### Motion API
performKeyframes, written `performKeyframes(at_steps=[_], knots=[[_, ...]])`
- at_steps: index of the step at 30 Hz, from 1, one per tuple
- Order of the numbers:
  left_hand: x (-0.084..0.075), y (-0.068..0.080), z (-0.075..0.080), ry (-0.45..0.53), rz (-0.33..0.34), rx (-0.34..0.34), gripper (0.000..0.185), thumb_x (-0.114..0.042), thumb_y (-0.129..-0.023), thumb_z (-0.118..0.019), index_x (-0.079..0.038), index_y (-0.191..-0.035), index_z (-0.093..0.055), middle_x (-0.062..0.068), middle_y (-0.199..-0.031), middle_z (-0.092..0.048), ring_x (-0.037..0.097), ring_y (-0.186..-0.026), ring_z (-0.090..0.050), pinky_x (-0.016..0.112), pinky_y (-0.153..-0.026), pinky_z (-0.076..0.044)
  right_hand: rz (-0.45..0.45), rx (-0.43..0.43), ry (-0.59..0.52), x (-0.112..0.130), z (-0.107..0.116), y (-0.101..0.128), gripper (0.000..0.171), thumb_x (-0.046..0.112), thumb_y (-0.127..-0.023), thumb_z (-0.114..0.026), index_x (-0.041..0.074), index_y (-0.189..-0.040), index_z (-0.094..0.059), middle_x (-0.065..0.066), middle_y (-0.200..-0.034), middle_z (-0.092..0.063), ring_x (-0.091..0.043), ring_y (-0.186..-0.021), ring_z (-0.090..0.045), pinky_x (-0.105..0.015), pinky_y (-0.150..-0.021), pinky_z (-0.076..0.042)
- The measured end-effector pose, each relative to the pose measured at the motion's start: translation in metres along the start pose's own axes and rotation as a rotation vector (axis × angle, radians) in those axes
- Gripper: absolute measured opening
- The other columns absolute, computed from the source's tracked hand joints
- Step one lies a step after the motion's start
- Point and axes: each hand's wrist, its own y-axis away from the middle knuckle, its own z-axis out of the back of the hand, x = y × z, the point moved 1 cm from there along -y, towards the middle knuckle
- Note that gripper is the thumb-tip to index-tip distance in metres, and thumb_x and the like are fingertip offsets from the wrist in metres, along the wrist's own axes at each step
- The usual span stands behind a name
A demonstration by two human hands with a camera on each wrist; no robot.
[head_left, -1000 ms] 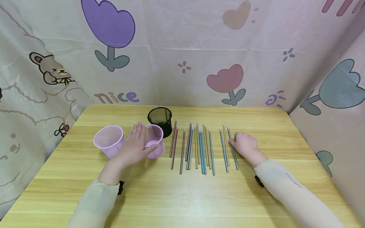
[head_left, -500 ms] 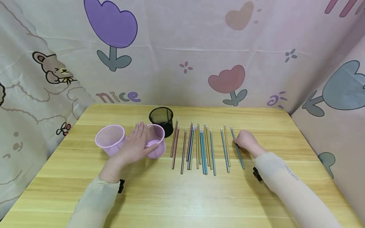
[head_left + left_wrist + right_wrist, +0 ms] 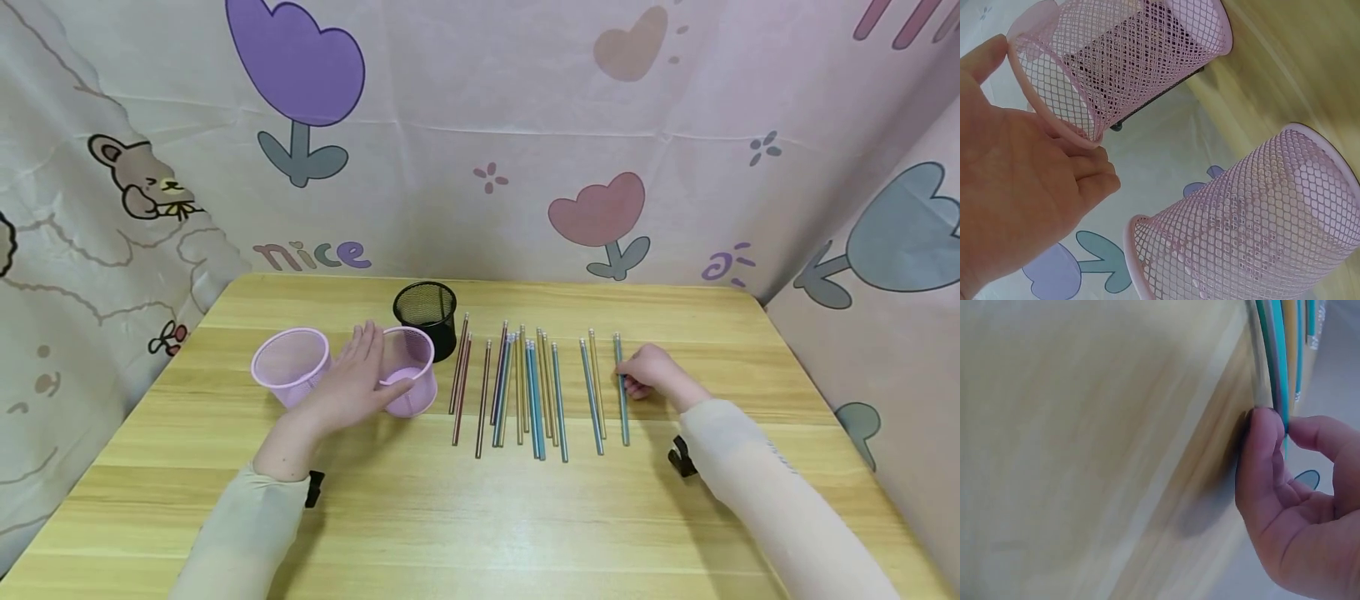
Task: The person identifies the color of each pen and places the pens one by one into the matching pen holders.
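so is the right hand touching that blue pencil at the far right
Touching: the right wrist view shows the right hand pinching the blue pencil between thumb and fingertip.

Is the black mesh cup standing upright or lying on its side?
Upright. In the head view the black mesh cup stands on the table with its round open rim facing up, behind the pink cup that the left hand touches.
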Motion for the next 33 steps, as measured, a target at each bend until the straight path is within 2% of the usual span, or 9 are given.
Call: performKeyframes(at_steps=[5,12,19,22,25,29,33], knots=[[0.002,0.001,0.001,0.02,0.006,0.018,0.093,-0.052,-0.093,-0.045,0.012,-0.145,-0.003,0.03,-0.152,0.006,0.048,-0.14,0.004,0.06,-0.114,-0.005,0.015,0.025,-0.142,0.001,0.003,0.003,0.015,0.006,-0.091,-0.05,-0.007,-0.087,-0.055,-0.001,-0.062,-0.056,-0.007,-0.051,-0.058,-0.022,-0.057,-0.057],[0.003,0.001,0.001,0.041,0.009,0.018,0.095,-0.052,-0.092,-0.048,0.013,-0.144,-0.003,0.031,-0.152,0.005,0.048,-0.14,0.001,0.063,-0.112,-0.006,0.024,0.064,-0.433,0.001,0.005,0.005,0.019,0.004,-0.091,-0.047,-0.011,-0.102,-0.051,-0.001,-0.064,-0.06,-0.008,-0.056,-0.062,-0.019,-0.062,-0.057],[0.003,-0.001,-0.001,0.079,-0.003,0.012,0.091,-0.045,-0.093,-0.05,0.013,-0.144,-0.003,0.032,-0.152,0.006,0.049,-0.14,0.001,0.059,-0.114,-0.007,0.053,0.06,-0.588,0.005,0.006,0.01,0.02,0.004,-0.094,-0.043,-0.009,-0.108,-0.048,-0.001,-0.067,-0.063,-0.008,-0.061,-0.063,-0.018,-0.067,-0.057],[0.003,-0.001,-0.001,0.082,0.001,0.023,0.091,-0.044,-0.093,-0.051,0.013,-0.144,-0.002,0.031,-0.152,0.007,0.049,-0.14,0.001,0.059,-0.114,-0.006,0.06,0.056,-0.65,0.01,0.006,0.013,0.015,0.004,-0.095,-0.041,-0.006,-0.104,-0.048,-0.001,-0.067,-0.063,-0.008,-0.062,-0.064,-0.018,-0.067,-0.057],[0.003,0.0,0.0,0.089,0.007,0.029,0.091,-0.044,-0.093,-0.051,0.012,-0.145,-0.001,0.03,-0.152,0.007,0.048,-0.14,0.002,0.059,-0.114,-0.005,0.075,0.058,-0.725,0.017,0.006,0.017,0.012,0.002,-0.094,-0.041,-0.002,-0.093,-0.052,-0.001,-0.067,-0.063,-0.009,-0.062,-0.065,-0.018,-0.067,-0.057],[0.004,0.0,-0.001,0.097,0.008,0.031,0.091,-0.044,-0.093,-0.051,0.012,-0.145,-0.001,0.03,-0.152,0.008,0.047,-0.141,0.003,0.058,-0.115,-0.005,0.1,0.077,-0.818,0.027,0.003,0.023,0.024,0.0,-0.093,-0.04,0.006,-0.077,-0.057,-0.002,-0.066,-0.064,-0.01,-0.064,-0.067,-0.019,-0.069,-0.057],[0.004,0.0,-0.001,0.098,0.01,0.03,0.091,-0.044,-0.093,-0.051,0.011,-0.145,-0.001,0.029,-0.152,0.008,0.047,-0.141,0.003,0.058,-0.115,-0.005,0.129,0.099,-0.848,0.039,-0.002,0.029,0.028,0.0,-0.093,-0.037,0.007,-0.076,-0.057,-0.001,-0.067,-0.064,-0.01,-0.066,-0.068,-0.019,-0.07,-0.057]])
